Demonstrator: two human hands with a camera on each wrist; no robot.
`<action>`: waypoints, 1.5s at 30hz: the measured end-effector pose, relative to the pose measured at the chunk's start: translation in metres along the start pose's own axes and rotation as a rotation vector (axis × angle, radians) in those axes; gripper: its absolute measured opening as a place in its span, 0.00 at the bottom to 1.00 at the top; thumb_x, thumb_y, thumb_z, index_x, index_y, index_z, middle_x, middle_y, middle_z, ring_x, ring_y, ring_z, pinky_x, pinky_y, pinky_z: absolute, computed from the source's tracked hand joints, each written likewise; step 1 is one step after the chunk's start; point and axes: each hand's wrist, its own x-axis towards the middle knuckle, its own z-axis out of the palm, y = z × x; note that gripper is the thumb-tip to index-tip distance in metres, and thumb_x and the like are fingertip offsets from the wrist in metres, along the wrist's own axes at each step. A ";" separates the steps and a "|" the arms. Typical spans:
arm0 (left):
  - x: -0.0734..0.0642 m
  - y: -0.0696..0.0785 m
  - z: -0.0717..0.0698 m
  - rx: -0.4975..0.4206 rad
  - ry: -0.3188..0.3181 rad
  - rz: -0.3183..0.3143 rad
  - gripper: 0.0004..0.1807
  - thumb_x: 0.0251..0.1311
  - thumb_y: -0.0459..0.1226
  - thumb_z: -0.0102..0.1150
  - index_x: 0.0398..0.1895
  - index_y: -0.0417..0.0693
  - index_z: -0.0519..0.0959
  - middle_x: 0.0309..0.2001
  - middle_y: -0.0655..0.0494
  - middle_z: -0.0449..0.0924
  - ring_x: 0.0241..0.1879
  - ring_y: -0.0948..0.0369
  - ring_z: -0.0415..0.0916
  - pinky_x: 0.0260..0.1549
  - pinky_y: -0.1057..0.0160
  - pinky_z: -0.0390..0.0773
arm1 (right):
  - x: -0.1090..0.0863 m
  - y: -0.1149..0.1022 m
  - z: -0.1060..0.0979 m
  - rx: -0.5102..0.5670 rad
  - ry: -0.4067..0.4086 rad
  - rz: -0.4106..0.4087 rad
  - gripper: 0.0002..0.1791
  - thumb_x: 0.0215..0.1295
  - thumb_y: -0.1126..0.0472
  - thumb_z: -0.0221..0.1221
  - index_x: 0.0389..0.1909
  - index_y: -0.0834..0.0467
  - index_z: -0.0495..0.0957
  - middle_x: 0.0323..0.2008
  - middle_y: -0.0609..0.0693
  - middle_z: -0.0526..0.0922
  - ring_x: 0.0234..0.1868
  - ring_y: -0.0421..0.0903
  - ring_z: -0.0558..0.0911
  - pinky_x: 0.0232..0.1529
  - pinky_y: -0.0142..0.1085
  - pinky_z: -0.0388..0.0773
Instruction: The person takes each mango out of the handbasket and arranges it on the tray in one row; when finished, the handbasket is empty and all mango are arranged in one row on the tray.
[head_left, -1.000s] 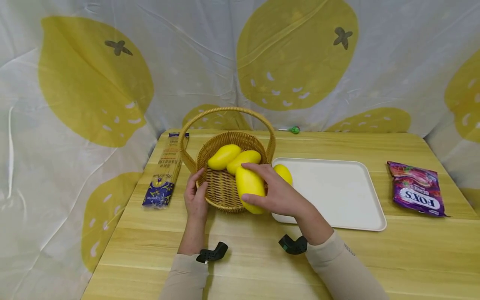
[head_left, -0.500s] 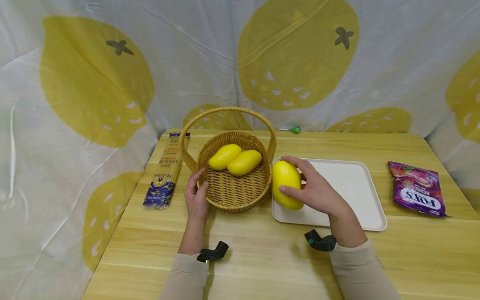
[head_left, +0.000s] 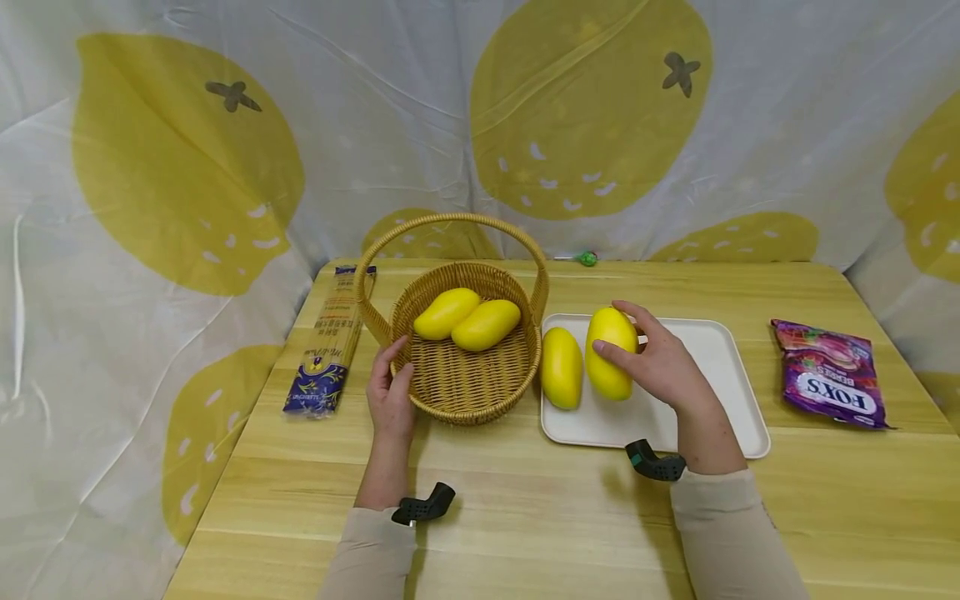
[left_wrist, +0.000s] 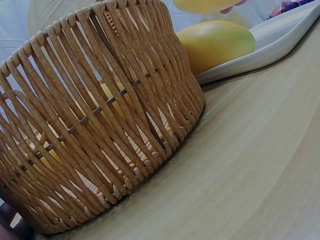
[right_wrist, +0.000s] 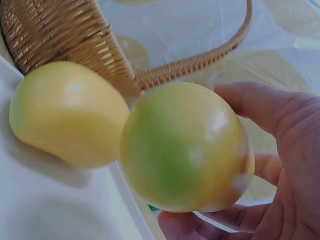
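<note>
My right hand (head_left: 660, 358) grips a yellow mango (head_left: 611, 354) between thumb and fingers over the white tray (head_left: 675, 425). In the right wrist view that mango (right_wrist: 185, 150) shows a green patch and appears held above the tray. Another mango (head_left: 561, 368) lies on the tray's left end, close beside the held one. Two more mangoes (head_left: 486, 325) rest together inside the wicker basket (head_left: 465, 412), toward its back. At the basket's left front side, my left hand (head_left: 392, 396) holds its rim; the left wrist view mostly shows the woven wall (left_wrist: 100, 120).
A spaghetti packet (head_left: 322, 350) lies left of the basket, whose tall handle (head_left: 453, 218) arches above it. To the tray's right is a purple Fox's candy bag (head_left: 832, 375). A green lollipop (head_left: 587, 258) sits at the table's back edge, before a lemon-print curtain.
The right hand has carried a mango from the basket rightward, set it on the tray's left end, and now holds the other mango from the tray. The left hand stays at the basket.
</note>
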 end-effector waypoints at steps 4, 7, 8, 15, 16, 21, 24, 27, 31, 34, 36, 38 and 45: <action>0.000 0.001 0.000 0.006 0.005 0.003 0.22 0.65 0.25 0.49 0.62 0.34 0.77 0.68 0.43 0.74 0.80 0.55 0.53 0.81 0.53 0.46 | 0.004 0.006 -0.001 -0.024 -0.008 0.029 0.49 0.64 0.31 0.60 0.81 0.43 0.53 0.66 0.64 0.72 0.61 0.61 0.74 0.48 0.44 0.77; 0.000 0.002 0.001 0.002 0.002 0.001 0.21 0.66 0.24 0.48 0.62 0.34 0.76 0.68 0.42 0.74 0.79 0.55 0.53 0.81 0.52 0.47 | 0.008 0.010 0.000 -0.033 -0.025 0.051 0.50 0.64 0.30 0.60 0.81 0.44 0.53 0.67 0.66 0.71 0.63 0.62 0.73 0.52 0.50 0.77; 0.000 0.002 0.001 0.000 0.001 0.000 0.21 0.66 0.24 0.48 0.62 0.33 0.76 0.68 0.42 0.73 0.79 0.54 0.53 0.80 0.52 0.48 | 0.009 0.011 0.000 -0.034 -0.031 0.058 0.50 0.64 0.30 0.60 0.81 0.44 0.53 0.68 0.66 0.70 0.64 0.63 0.73 0.54 0.51 0.77; 0.000 0.001 0.002 -0.009 -0.003 -0.016 0.22 0.66 0.23 0.47 0.62 0.32 0.76 0.68 0.40 0.72 0.79 0.53 0.54 0.80 0.51 0.49 | 0.013 0.021 0.003 -0.065 -0.071 0.086 0.50 0.64 0.31 0.60 0.81 0.47 0.54 0.70 0.70 0.68 0.64 0.66 0.73 0.58 0.58 0.75; 0.000 0.001 0.002 -0.013 -0.004 -0.017 0.22 0.66 0.23 0.47 0.62 0.32 0.75 0.69 0.40 0.71 0.79 0.53 0.54 0.80 0.51 0.49 | 0.014 0.022 0.003 -0.072 -0.076 0.088 0.49 0.65 0.32 0.60 0.81 0.47 0.54 0.70 0.71 0.67 0.64 0.67 0.73 0.58 0.58 0.75; 0.000 0.002 0.002 -0.020 -0.006 -0.025 0.22 0.66 0.23 0.47 0.63 0.32 0.75 0.71 0.36 0.67 0.79 0.52 0.54 0.80 0.50 0.50 | 0.017 0.027 0.005 -0.088 -0.090 0.081 0.48 0.66 0.34 0.61 0.80 0.49 0.55 0.70 0.71 0.67 0.62 0.67 0.74 0.56 0.57 0.75; 0.000 0.003 0.002 -0.013 -0.004 -0.036 0.22 0.67 0.23 0.47 0.63 0.33 0.75 0.72 0.36 0.67 0.80 0.53 0.52 0.80 0.50 0.49 | 0.019 0.028 0.006 -0.087 -0.094 0.080 0.47 0.66 0.35 0.61 0.79 0.50 0.56 0.68 0.70 0.68 0.61 0.66 0.74 0.55 0.54 0.76; -0.001 0.003 0.002 -0.005 -0.002 -0.043 0.22 0.67 0.24 0.47 0.63 0.34 0.75 0.72 0.37 0.67 0.80 0.54 0.51 0.81 0.51 0.47 | 0.019 0.028 0.007 -0.096 -0.103 0.082 0.46 0.66 0.36 0.61 0.79 0.51 0.57 0.67 0.70 0.68 0.61 0.66 0.73 0.55 0.55 0.75; -0.001 0.002 0.001 -0.009 0.000 -0.023 0.22 0.67 0.25 0.48 0.63 0.34 0.75 0.71 0.38 0.69 0.81 0.53 0.49 0.81 0.51 0.46 | 0.019 0.027 0.008 -0.114 -0.113 0.085 0.45 0.66 0.35 0.61 0.78 0.51 0.58 0.67 0.70 0.69 0.61 0.66 0.74 0.57 0.56 0.75; -0.001 0.001 0.001 -0.010 0.004 -0.011 0.22 0.66 0.25 0.48 0.62 0.33 0.76 0.71 0.38 0.70 0.81 0.52 0.49 0.81 0.50 0.45 | 0.019 0.026 0.008 -0.124 -0.116 0.087 0.45 0.66 0.35 0.61 0.78 0.51 0.58 0.67 0.70 0.69 0.61 0.66 0.74 0.56 0.56 0.75; -0.001 0.001 0.001 -0.014 0.004 -0.009 0.22 0.66 0.25 0.48 0.62 0.33 0.76 0.71 0.38 0.69 0.81 0.52 0.49 0.81 0.51 0.45 | 0.019 0.025 0.008 -0.128 -0.118 0.087 0.46 0.66 0.36 0.61 0.78 0.52 0.58 0.67 0.70 0.69 0.60 0.67 0.74 0.56 0.56 0.75; -0.002 0.002 0.001 -0.012 0.002 -0.009 0.22 0.66 0.25 0.48 0.62 0.32 0.75 0.71 0.37 0.69 0.80 0.53 0.50 0.81 0.51 0.45 | 0.019 0.025 0.008 -0.134 -0.119 0.087 0.45 0.66 0.35 0.61 0.78 0.51 0.58 0.67 0.70 0.69 0.60 0.66 0.74 0.56 0.56 0.74; -0.002 0.002 0.002 -0.001 0.000 -0.018 0.21 0.67 0.26 0.48 0.63 0.33 0.75 0.72 0.38 0.68 0.81 0.54 0.47 0.82 0.52 0.43 | 0.019 0.027 0.009 -0.134 -0.126 0.094 0.46 0.66 0.34 0.60 0.78 0.50 0.58 0.67 0.70 0.69 0.61 0.67 0.73 0.56 0.57 0.74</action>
